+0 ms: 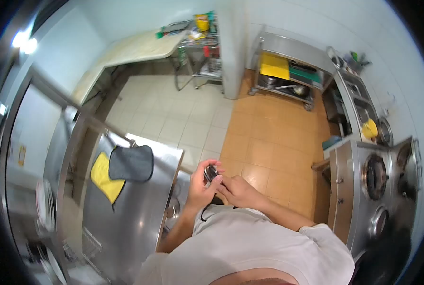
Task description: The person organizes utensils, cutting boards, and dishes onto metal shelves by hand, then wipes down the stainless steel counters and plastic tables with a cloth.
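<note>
Flat stainless-steel table [138,228]: left of left hand [203,186]. Right hand [240,191]: curled against it, contents indeterminate. Left hand: gripping a small, dark, glossy rounded object [210,173]. Apparent step: two-handed handling; next move calls for steady left grip.

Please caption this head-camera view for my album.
Left hand holds a small dark object, right hand close by, beside a steel counter with a yellow cloth and a gray cloth.

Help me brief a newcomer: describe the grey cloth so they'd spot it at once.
Left of centre stands a shiny steel table. Toward its far end, the grey cloth overlaps a yellow cloth. It's the right-hand one, squarish and dark rather than bright.
</note>
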### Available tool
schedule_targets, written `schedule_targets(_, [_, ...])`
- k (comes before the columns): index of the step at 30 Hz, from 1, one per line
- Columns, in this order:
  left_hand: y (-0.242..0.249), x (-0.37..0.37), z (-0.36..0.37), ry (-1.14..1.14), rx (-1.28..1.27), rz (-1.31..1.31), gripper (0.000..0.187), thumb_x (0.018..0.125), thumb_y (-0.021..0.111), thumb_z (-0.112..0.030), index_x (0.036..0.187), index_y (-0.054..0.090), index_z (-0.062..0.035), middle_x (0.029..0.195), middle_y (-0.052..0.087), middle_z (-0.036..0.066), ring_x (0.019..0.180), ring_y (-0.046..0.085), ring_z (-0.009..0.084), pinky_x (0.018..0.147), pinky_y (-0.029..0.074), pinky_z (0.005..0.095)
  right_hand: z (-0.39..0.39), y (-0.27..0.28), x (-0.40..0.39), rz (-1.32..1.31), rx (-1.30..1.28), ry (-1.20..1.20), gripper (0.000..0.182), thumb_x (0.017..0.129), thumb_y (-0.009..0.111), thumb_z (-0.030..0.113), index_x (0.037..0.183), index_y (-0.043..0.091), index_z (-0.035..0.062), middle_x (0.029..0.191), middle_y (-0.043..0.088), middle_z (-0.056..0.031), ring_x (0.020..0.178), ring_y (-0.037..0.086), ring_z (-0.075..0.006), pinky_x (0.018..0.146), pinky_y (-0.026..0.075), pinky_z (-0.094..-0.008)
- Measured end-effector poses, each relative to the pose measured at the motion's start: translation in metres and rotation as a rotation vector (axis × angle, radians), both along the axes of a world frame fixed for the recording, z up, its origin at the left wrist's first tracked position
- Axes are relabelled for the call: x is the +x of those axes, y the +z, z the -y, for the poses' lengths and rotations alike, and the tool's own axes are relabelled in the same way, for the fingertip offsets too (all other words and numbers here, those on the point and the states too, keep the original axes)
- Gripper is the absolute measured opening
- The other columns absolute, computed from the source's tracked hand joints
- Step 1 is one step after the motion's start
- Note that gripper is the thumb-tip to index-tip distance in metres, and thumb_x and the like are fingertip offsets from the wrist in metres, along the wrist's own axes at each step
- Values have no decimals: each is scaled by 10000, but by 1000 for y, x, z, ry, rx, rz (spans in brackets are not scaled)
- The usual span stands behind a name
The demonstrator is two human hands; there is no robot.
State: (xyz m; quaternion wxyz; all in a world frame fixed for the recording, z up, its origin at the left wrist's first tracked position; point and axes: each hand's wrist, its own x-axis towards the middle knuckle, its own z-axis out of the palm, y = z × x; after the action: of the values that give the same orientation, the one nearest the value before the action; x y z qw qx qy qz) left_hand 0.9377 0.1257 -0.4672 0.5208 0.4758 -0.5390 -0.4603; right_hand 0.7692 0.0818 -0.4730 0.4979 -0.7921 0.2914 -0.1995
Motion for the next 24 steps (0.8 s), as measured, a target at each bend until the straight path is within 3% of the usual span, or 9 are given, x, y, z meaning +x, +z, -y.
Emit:
schedule_targets(4, [-42,-43,90,18,75,-61,371,951,537,34,1300,414,8,1069,511,87,1015,599,175,888,502,305,73,-10,-39,-147,37,-90,295,1008,498,254,1128,547,-12,723,627,-256,719,626,-463,648,488,-532])
schedule_targets(7, [-65,-84,158,-77,120,-115,343,952,505,56,1270,390,-2,1033,463,75,939,559,152,898,497,310,113,-32,-67,17,-97,-363,268,990,507,217,1107,557,-19,772,641,-268,756,632,-469,669,498,-531])
schedule_targets(8, [-77,-103,188,-154,134,-149,315,948,462,85,1233,372,-16,1040,436,70,905,523,132,891,497,326,140,-41,-85,-264,-38,-287,223,969,503,152,1088,567,-26,847,645,-298,792,626,-484,679,493,-542])
schedule_targets(11, [-79,-164,285,-335,-19,-285,289,948,413,105,1198,376,-36,1009,422,59,878,496,124,847,499,330,199,-27,-131,-149,-50,-587,195,989,488,161,1025,569,-13,831,655,-248,698,657,-368,609,506,-463])
schedule_targets(14, [-61,-227,376,-644,-10,-424,357,906,366,150,1180,370,-81,1028,370,47,904,455,132,829,493,344,251,-10,-200,53,446,-648,249,1042,463,257,991,554,30,704,571,-101,557,551,-185,509,450,-336])
schedule_targets(17, [-32,-288,447,-879,-39,-443,421,866,375,170,1190,369,-99,1060,351,53,915,435,145,834,484,349,278,0,-262,603,942,-691,315,1076,412,349,964,530,79,656,405,29,516,358,-69,464,331,-235])
schedule_targets(18, [-24,-311,466,-952,-46,-452,423,868,385,165,1197,369,-100,1060,356,55,916,443,147,834,482,348,291,-10,-281,667,955,-695,323,1085,381,365,947,514,105,656,358,52,508,304,-66,442,267,-230])
schedule_targets(23, [-38,-421,544,-1168,197,-545,356,962,538,0,1264,368,-80,1019,527,63,910,541,151,853,469,310,354,-43,-351,758,712,-892,337,1078,406,373,862,479,125,664,365,64,529,303,-45,447,227,-216])
schedule_targets(24, [-53,-442,558,-1187,321,-615,228,1001,545,-108,1205,450,-75,976,573,64,907,563,150,823,466,293,375,-56,-374,775,662,-884,344,1076,414,376,851,479,122,664,364,66,532,300,-45,451,226,-217])
